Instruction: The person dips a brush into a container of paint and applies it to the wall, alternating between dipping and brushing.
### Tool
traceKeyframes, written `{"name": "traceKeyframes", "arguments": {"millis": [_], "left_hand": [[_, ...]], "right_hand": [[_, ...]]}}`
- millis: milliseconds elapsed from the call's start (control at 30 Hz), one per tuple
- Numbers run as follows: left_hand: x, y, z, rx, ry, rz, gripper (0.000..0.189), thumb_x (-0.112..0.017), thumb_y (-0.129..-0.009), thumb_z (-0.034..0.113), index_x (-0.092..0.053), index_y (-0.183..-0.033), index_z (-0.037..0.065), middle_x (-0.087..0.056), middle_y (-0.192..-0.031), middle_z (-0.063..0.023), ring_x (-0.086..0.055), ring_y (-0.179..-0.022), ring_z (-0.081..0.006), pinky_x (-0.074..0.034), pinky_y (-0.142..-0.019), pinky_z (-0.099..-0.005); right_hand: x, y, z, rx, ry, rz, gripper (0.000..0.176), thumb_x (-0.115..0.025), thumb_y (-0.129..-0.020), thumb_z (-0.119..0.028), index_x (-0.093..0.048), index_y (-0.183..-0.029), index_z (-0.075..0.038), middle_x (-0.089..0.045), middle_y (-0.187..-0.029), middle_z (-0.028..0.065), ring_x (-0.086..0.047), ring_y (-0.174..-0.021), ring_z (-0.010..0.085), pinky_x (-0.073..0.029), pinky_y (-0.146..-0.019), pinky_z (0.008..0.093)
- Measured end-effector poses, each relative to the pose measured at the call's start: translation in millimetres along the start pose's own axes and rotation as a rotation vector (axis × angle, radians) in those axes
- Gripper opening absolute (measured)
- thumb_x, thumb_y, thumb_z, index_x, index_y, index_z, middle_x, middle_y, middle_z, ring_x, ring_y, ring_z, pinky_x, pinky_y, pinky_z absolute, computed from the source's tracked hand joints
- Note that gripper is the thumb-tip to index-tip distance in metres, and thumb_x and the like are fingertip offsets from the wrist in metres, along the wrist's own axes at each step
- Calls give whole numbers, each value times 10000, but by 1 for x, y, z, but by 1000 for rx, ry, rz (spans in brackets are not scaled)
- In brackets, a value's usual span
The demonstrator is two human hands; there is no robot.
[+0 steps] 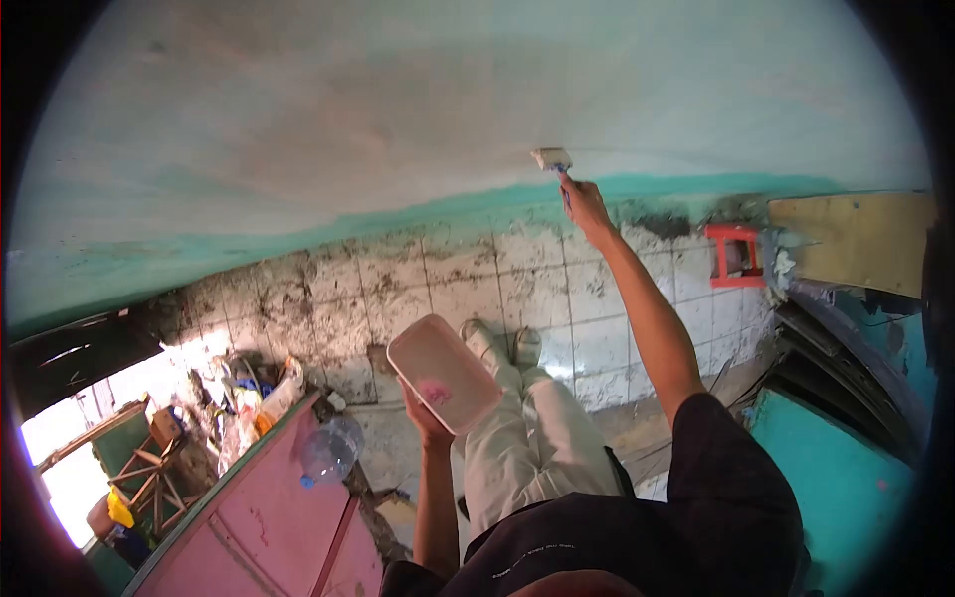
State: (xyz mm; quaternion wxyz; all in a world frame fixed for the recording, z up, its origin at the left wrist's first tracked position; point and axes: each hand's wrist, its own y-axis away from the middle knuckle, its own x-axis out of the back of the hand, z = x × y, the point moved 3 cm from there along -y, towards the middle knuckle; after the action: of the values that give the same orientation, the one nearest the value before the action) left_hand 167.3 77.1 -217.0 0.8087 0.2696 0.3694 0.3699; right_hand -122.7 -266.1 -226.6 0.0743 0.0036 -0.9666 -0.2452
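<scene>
My right hand (587, 207) is closed round the handle of a paintbrush (551, 159), arm stretched forward. The brush's pale bristles are up against the wall (438, 119), just above a strip of green paint. Below and to the left, my left hand (428, 418) grips a pale pink rectangular tub (445, 373) from its near left side. Inside the tub is a bright pink patch near its lower end. The wall is whitish over most of its height, with green showing along the bottom.
A red plastic stool (734, 255) stands on the right by a tan board (851, 242). At left are a pink panel (269, 497), a clear plastic bottle (331, 450) and piled clutter (261, 393). Dirty white tiles (468, 298) cover the floor. A green panel (821, 478) lies at lower right.
</scene>
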Motion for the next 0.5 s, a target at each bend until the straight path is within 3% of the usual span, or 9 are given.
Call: {"name": "traceKeyframes", "arguments": {"millis": [67,100,200,233,300,333,367,433,500], "left_hand": [[27,-19,-6,64,111,-489,481,-399,-1031,528,-595,-1148,105,-598,-875,1,-580,-790,-140,-508,-733,-303],[18,-16,0,51,123,-514,481,-399,-1031,528,-595,-1148,105,-598,-875,1,-580,-790,-140,-508,-733,-303],[-21,-2,25,63,65,-281,482,-402,-1023,542,-599,-1148,121,-616,-877,-1,-592,-795,-138,-511,-735,-303],[-28,-1,29,60,66,-297,482,-402,-1023,542,-599,-1148,121,-616,-877,-1,-592,-795,-138,-511,-735,-303],[-38,2,42,38,82,-346,491,-401,-1022,545,-597,-1158,116,-619,-889,0,-592,-800,-139,-511,-742,-306],[-37,3,46,32,74,-346,491,-401,-1022,545,-597,-1158,116,-619,-889,0,-592,-800,-139,-511,-742,-306],[-41,-3,46,46,106,-301,496,-397,-1023,545,-597,-1161,113,-622,-896,-2,-594,-807,-141,-511,-747,-306],[-61,10,58,61,117,-252,500,-392,-1025,545,-597,-1164,110,-624,-903,-5,-595,-813,-143,-511,-751,-306],[-103,39,82,140,144,-117,494,-381,-1032,535,-586,-1168,106,-615,-863,-8,-587,-776,-142,-507,-729,-305]], "right_hand": [[12,38,-69,44,4,22,410,-517,-1023,-389,-523,-740,-92,-359,-519,-52,-339,-417,71,-245,-412,260],[17,60,-105,68,-6,16,407,-512,-1025,-390,-531,-759,-83,-360,-525,-52,-340,-421,65,-247,-411,255],[28,129,-203,288,94,62,416,-499,-1031,-357,-520,-737,-64,-407,-537,-27,-388,-451,74,-291,-433,278],[32,143,-221,302,92,71,416,-499,-1031,-357,-520,-737,-64,-407,-537,-27,-388,-451,74,-291,-433,278],[38,171,-261,843,364,358,390,-435,-1059,-305,-514,-780,-43,-413,-560,21,-380,-442,99,-301,-432,296],[39,175,-270,807,382,358,334,-378,-1069,-243,-520,-852,-33,-476,-587,80,-463,-423,201,-354,-444,383],[36,163,-271,815,372,360,334,-378,-1069,-243,-520,-852,-33,-476,-587,80,-463,-423,201,-354,-444,383],[20,122,-230,841,543,426,293,-388,-1058,-242,-534,-912,-34,-539,-567,123,-544,-449,328,-426,-471,460],[-3,58,-142,770,818,654,286,-399,-1047,-255,-553,-944,-38,-551,-536,168,-578,-496,409,-479,-506,506]]}}
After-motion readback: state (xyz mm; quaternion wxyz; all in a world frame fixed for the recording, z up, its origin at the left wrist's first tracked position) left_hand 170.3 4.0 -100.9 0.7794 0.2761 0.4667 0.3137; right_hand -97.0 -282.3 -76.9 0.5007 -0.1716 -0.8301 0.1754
